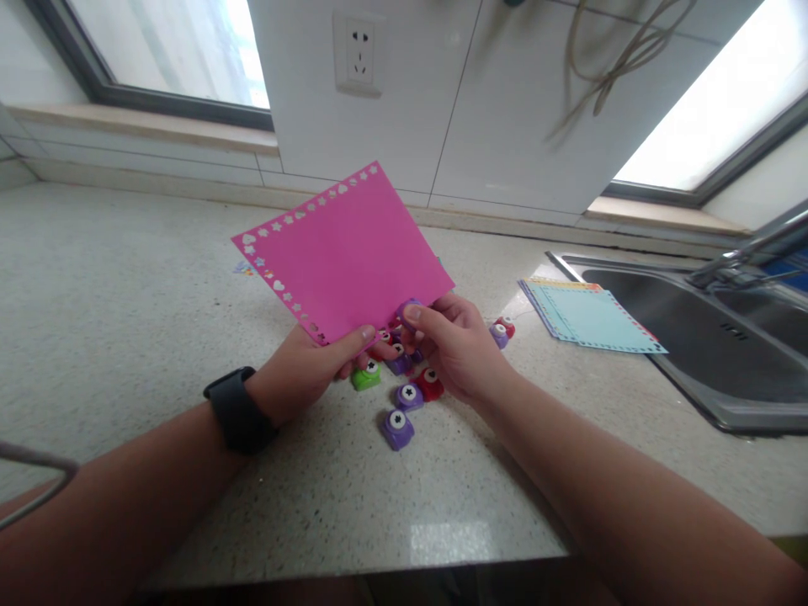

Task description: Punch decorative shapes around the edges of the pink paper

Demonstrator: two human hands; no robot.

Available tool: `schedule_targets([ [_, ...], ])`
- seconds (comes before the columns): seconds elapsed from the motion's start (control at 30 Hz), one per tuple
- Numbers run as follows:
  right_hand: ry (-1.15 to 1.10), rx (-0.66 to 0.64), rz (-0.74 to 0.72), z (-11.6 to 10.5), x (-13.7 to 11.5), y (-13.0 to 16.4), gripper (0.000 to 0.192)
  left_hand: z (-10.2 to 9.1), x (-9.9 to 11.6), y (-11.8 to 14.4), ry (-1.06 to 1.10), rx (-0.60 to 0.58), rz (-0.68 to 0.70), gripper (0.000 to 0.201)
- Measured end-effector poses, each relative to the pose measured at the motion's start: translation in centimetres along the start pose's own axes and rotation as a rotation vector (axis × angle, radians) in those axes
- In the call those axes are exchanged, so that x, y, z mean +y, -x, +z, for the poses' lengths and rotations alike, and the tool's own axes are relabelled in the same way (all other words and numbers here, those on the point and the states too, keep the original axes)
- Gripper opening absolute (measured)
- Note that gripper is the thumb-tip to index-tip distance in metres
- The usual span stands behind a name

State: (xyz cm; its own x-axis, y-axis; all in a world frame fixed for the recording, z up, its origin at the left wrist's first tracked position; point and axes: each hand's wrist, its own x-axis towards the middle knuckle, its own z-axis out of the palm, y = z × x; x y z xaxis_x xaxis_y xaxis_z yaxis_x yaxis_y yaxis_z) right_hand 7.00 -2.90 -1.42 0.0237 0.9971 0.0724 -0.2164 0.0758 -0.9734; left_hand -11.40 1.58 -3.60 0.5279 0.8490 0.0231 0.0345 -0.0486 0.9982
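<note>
A sheet of pink paper (344,244) is held up at a tilt, with small shapes such as stars and hearts cut along two of its edges. My left hand (316,362) pinches its lower edge, thumb on top. My right hand (464,341) is closed on a purple craft punch (410,313) set at the same edge, its thumb on the top. Below the paper lie several more punches, among them a green punch (367,374), a red punch (430,384) and a purple punch (397,429). Some are partly hidden by the hands and paper.
A stack of light blue paper (606,316) with punched borders lies on the speckled counter (303,522) at right, overlapping the rim of a steel sink (725,421). Two more punches (499,335) sit right of my hand. The tiled wall carries a socket (359,55).
</note>
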Motion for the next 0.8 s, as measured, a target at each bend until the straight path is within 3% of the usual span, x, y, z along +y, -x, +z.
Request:
schedule_targets([
  [0.27, -0.042, -0.015, 0.037, -0.2, -0.2, -0.2, 0.023, 0.1, 0.4, 0.1, 0.036, 0.009, 0.004, 0.034],
  [0.43, 0.007, 0.014, 0.025, -1.3, -1.3, -0.1, 0.023, 0.0, 0.0, -0.1, 0.152, 0.026, -0.018, 0.033],
  [0.57, 0.385, -0.049, -0.006, -3.0, -2.9, 0.3, 0.029, -0.3, -0.4, -0.3, 0.169, 0.020, -0.008, 0.035],
  [0.7, 0.926, -0.166, -0.079, -4.2, -4.9, 0.7, 0.029, -0.5, -0.5, -0.6, 0.231, 0.008, -0.032, 0.033],
  [0.8, 1.170, -0.283, -0.127, -4.8, -5.9, 1.0, 0.027, -0.6, -0.8, -0.8, 0.280, -0.019, -0.056, 0.032],
])
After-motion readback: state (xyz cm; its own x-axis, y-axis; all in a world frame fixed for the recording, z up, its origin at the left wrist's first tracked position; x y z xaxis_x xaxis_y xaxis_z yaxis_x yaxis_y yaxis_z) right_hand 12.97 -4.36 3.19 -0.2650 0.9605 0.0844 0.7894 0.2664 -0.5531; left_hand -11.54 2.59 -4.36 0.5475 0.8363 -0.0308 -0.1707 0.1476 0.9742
